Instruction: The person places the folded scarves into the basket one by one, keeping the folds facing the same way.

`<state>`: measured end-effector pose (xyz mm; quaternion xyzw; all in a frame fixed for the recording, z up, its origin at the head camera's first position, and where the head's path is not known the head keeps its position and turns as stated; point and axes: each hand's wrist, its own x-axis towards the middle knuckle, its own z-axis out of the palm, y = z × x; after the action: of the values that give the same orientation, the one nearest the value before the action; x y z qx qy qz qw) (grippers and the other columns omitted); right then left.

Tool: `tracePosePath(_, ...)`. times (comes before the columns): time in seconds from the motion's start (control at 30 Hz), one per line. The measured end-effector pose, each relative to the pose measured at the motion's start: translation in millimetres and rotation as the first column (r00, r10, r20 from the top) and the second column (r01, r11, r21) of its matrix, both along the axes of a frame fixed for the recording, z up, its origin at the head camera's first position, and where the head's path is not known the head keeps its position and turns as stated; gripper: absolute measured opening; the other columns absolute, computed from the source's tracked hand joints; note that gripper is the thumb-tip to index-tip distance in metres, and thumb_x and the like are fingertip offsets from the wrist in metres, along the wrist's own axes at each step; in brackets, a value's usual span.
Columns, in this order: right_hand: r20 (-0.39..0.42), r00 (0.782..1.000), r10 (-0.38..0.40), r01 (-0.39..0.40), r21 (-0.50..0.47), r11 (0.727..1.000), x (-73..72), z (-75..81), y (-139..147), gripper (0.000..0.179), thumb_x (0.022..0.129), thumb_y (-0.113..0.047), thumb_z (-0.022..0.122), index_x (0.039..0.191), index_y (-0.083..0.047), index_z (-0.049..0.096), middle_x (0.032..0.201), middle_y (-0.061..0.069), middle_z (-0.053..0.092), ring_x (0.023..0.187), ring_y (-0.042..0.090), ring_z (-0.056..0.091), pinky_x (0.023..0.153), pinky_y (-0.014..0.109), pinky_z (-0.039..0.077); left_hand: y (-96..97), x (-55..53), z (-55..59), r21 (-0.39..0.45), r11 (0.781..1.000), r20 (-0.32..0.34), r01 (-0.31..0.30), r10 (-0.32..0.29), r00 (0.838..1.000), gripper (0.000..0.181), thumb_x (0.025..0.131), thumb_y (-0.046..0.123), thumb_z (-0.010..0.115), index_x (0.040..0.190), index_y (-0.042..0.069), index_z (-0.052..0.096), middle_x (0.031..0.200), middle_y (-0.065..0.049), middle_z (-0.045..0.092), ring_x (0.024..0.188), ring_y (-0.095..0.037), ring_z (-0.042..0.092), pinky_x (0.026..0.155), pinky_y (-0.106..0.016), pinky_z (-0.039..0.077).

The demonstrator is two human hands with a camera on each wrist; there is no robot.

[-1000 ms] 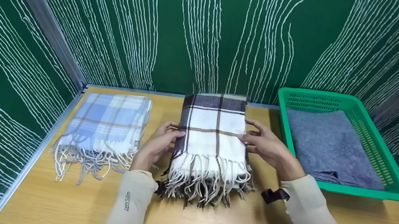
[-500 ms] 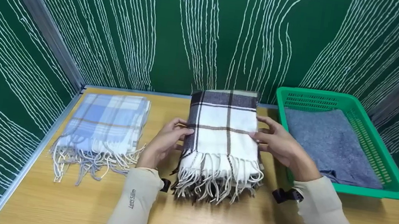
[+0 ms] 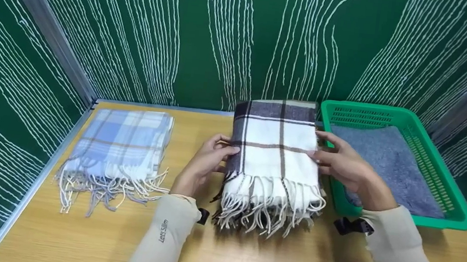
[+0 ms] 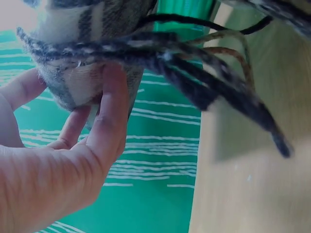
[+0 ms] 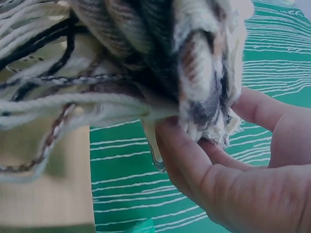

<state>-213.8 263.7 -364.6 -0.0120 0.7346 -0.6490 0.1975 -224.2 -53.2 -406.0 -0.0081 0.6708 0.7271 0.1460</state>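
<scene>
Scarf (image 3: 273, 164), folded thick, sits between two bare hands: the left grip (image 3: 205, 158) presses in from its nine o'clock, the right grip (image 3: 348, 164) from its three. Take twelve as the back wall (image 3: 196, 34) over there. The long axis of the folded piece runs near enough twelve to six. What seems to matter most from here is the green basket (image 3: 443, 222) at three o'clock, its left wall just beside the scarf; whether the two touch, I can't tell from where I stand. The right grip is the nearer one to it, fingers in front of that wall, while the left grip is on the scarf's far side. Both are grasping the scarf by its long sides, thumbs on top, other fingers round the edges and underneath. To my eye it is lifted off the surface (image 3: 93, 242).

It looks soft and fuzzy: white on top, a charcoal-brown band down the nine o'clock edge and across the twelve o'clock end, a thin brown stripe crossing each way. Fringe (image 3: 268, 209) in twisted cords, cream and near-black, dangles toward six. A blue-and-white plaid scarf (image 3: 114, 139) lies at nine, well apart, and grey-blue cloth (image 3: 405, 168) fills much of the basket.
</scene>
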Motion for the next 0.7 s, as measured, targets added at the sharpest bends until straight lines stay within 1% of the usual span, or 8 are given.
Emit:
tracePosePath(0.17, -0.001, 1.0, -0.014, 0.014, 0.004, 1.0, 2.1, 4.5, 11.1, 0.078, 0.109, -0.009, 0.055, 0.17, -0.009, 0.006, 0.14, 0.014, 0.043, 0.105, 0.01, 0.065, 0.088, 0.03, 0.059, 11.0, -0.8, 2.3, 0.004, 1.0, -0.019, 0.01, -0.01, 1.0, 0.023, 0.101, 0.011, 0.066, 0.122, 0.006, 0.058, 0.11, -0.01, 0.069, 0.086, -0.019, 0.063, 0.065, -0.03, 0.057)
tracePosePath(0.33, -0.008, 1.0, -0.026, 0.025, -0.038, 0.999, 2.1, 9.9, 23.1, 0.079, 0.108, -0.008, 0.058, 0.169, -0.008, 0.009, 0.145, 0.014, 0.04, 0.107, 0.01, 0.066, 0.088, 0.03, 0.06, 21.5, -0.5, 7.6, 0.02, 1.0, -0.029, 0.02, -0.019, 0.999, 0.024, 0.101, 0.011, 0.066, 0.123, 0.006, 0.059, 0.112, -0.01, 0.068, 0.088, -0.019, 0.062, 0.067, -0.03, 0.056)
tracePosePath(0.4, -0.016, 0.999, -0.029, 0.028, -0.04, 0.999, 2.9, 12.2, 28.4, 0.079, 0.107, -0.008, 0.06, 0.169, -0.008, 0.011, 0.142, 0.012, 0.042, 0.106, 0.01, 0.067, 0.088, 0.03, 0.06, 25.7, 0.5, 10.3, 0.036, 0.999, -0.026, 0.024, -0.023, 0.999, 0.025, 0.101, 0.009, 0.066, 0.124, 0.005, 0.058, 0.113, -0.011, 0.068, 0.087, -0.019, 0.064, 0.067, -0.03, 0.057)
tracePosePath(0.5, -0.027, 0.999, -0.034, 0.033, -0.039, 0.999, 5.1, 15.4, 36.8, 0.075, 0.107, -0.008, 0.061, 0.167, -0.009, 0.016, 0.135, 0.007, 0.05, 0.104, 0.011, 0.068, 0.086, 0.029, 0.06, 31.9, 2.4, 13.5, 0.057, 0.998, -0.02, 0.03, -0.028, 0.999, 0.027, 0.101, 0.007, 0.065, 0.126, 0.004, 0.057, 0.114, -0.011, 0.068, 0.086, -0.018, 0.065, 0.068, -0.029, 0.056)
tracePosePath(0.57, -0.033, 0.999, -0.039, 0.037, -0.043, 0.998, 6.4, 17.3, 42.0, 0.073, 0.107, -0.008, 0.061, 0.166, -0.01, 0.018, 0.131, 0.005, 0.054, 0.104, 0.011, 0.068, 0.085, 0.03, 0.06, 36.1, 4.0, 15.6, 0.059, 0.998, -0.019, 0.029, -0.028, 0.999, 0.027, 0.101, 0.007, 0.066, 0.127, 0.004, 0.058, 0.114, -0.011, 0.069, 0.084, -0.017, 0.066, 0.067, -0.029, 0.056)
tracePosePath(0.7, -0.039, 0.998, -0.045, 0.042, -0.07, 0.997, 8.7, 20.0, 52.0, 0.069, 0.106, -0.007, 0.062, 0.163, -0.013, 0.024, 0.128, 0.002, 0.058, 0.105, 0.012, 0.068, 0.085, 0.03, 0.061, 44.5, 5.2, 15.9, 0.055, 0.998, -0.017, 0.027, -0.026, 1.0, 0.029, 0.099, 0.008, 0.068, 0.127, 0.005, 0.06, 0.114, -0.011, 0.07, 0.083, -0.018, 0.066, 0.07, -0.03, 0.055)
